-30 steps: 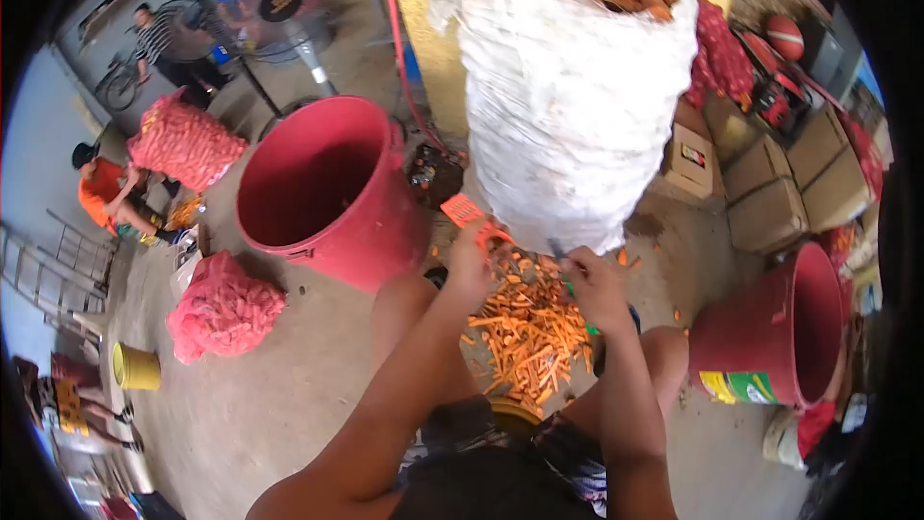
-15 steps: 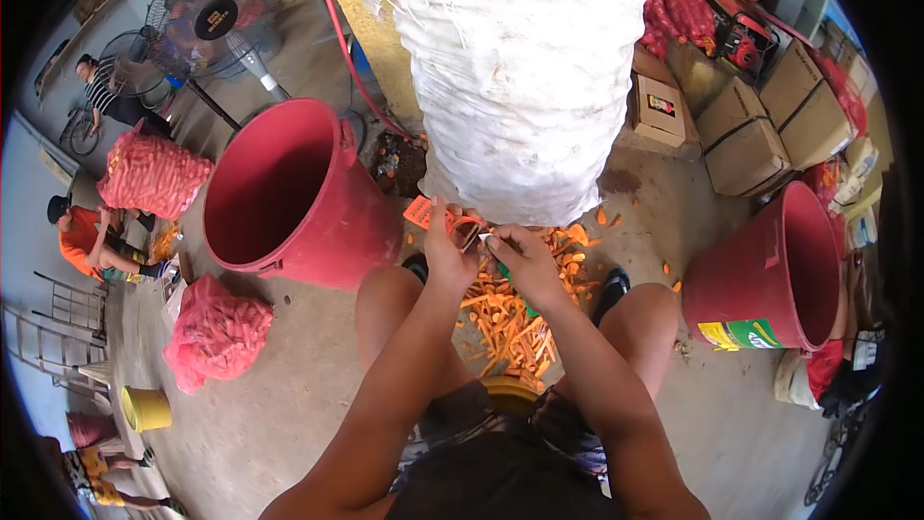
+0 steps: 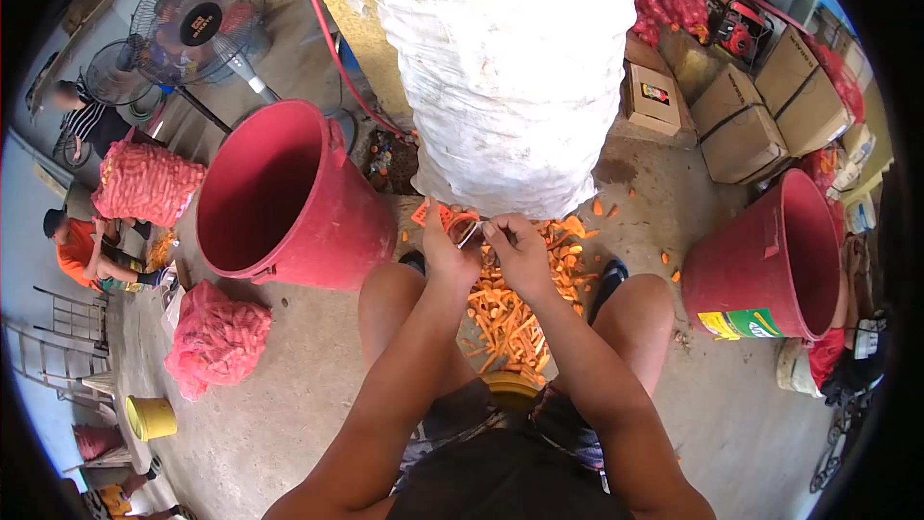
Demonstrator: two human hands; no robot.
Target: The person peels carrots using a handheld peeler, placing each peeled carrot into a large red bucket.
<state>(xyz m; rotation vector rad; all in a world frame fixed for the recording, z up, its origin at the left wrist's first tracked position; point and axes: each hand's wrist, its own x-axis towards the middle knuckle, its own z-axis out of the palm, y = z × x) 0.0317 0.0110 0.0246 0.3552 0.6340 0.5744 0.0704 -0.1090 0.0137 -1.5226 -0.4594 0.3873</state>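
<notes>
My left hand (image 3: 452,255) is closed around an orange plastic tool that looks like a peeler (image 3: 466,225), with a perforated orange part beyond the thumb and a curved end facing right. My right hand (image 3: 518,252) is beside it, thumb and fingers pinched together at a thin pale strip (image 3: 474,232) by the tool's curved end. What else the right fingers hold is hidden. Below both hands, orange carrot pieces and peelings (image 3: 515,323) lie heaped on the floor between my legs. A big white sack (image 3: 505,87) stands just beyond my hands, orange produce showing at its top.
A large red bin (image 3: 371,221) stands left, another red bin (image 3: 717,270) right. Red mesh bags (image 3: 219,337) of carrots, a yellow bucket (image 3: 151,417) and a standing fan (image 3: 202,24) are at left. Cardboard boxes (image 3: 741,140) stand at right. A person in orange (image 3: 79,255) sits far left.
My right hand has shifted slightly up and left, closer to the orange tool. A green piece that showed under the right hand is now out of sight. The view has shifted slightly.
</notes>
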